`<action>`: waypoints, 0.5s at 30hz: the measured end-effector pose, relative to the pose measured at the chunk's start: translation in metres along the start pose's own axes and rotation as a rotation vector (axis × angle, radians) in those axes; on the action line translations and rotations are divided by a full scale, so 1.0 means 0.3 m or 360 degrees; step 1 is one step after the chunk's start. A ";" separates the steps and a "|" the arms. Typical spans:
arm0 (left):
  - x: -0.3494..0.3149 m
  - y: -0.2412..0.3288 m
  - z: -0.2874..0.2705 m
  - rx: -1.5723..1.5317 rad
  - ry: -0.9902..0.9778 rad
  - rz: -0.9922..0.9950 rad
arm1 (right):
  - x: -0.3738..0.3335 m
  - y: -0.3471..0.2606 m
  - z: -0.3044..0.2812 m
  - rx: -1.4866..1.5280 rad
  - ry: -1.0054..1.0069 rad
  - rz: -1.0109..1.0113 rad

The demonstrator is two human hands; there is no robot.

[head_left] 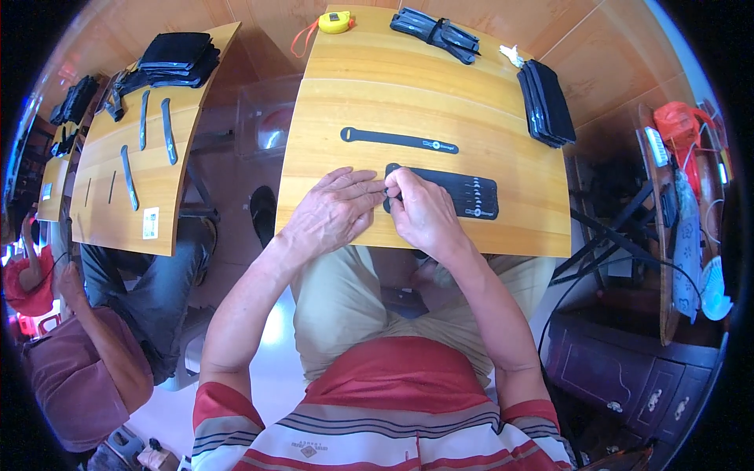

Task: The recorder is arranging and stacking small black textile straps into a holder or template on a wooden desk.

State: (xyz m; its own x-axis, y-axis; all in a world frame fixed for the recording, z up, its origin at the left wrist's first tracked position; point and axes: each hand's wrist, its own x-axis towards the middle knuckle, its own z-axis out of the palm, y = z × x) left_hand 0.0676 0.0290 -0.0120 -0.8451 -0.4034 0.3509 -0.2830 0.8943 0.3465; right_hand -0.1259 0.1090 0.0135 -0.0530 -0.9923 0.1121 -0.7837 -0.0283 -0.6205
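Both of our hands meet at the near edge of the wooden table (345, 102) in the head view, the only view we have: our left hand (334, 213) lies palm-down with its fingers spread flat on the wood, and our right hand (424, 213) is curled, its fingertips pinched on the left end of a fanned stack of black straps (467, 192). The two hands touch at the thumbs, just over the rounded tips of that stack, so we judge that we are squaring up or gathering the strap ends, with the left hand steadying while the right grips. Just beyond the stack, apart from it, a single black strap (397, 140) lies flat and crosswise on the table. Farther off, at the far edge, sit a yellow tape measure (336, 21) with an orange loop, a loose bundle of black straps (437, 33), and, to the right, a tidy pile of black pieces (547, 102). As we judge it, the next move calls for a firm pinch that holds the layered ends together without letting the fan slide apart. At our left, another person (86, 353) sits at a second wooden table (157, 188) bearing similar straps; their hands are not clearly seen.
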 end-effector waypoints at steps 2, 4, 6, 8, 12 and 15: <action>0.001 0.000 0.000 -0.0001 0.0006 0.0006 | 0.006 0.000 -0.003 -0.0054 -0.0027 -0.0008; 0.002 -0.003 0.004 -0.0039 0.0000 0.0017 | 0.009 0.001 -0.006 -0.0108 -0.0054 -0.0014; 0.002 0.001 -0.003 -0.0025 0.0006 0.0011 | 0.016 0.000 -0.008 -0.0234 -0.0130 -0.0072; 0.003 0.002 -0.005 -0.0013 0.0012 0.0008 | 0.020 0.000 -0.014 -0.0267 -0.0162 -0.0110; 0.000 -0.003 -0.001 -0.0010 0.0029 0.0032 | 0.006 0.021 -0.016 -0.0256 -0.0149 -0.0293; -0.004 -0.004 -0.002 -0.0009 0.0037 0.0033 | -0.006 0.034 0.004 -0.0231 -0.0017 -0.0374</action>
State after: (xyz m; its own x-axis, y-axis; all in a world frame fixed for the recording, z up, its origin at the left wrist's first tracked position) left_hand 0.0692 0.0281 -0.0124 -0.8400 -0.3890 0.3782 -0.2627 0.9015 0.3438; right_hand -0.1330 0.1104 0.0062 0.1468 -0.9617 0.2314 -0.8541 -0.2412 -0.4607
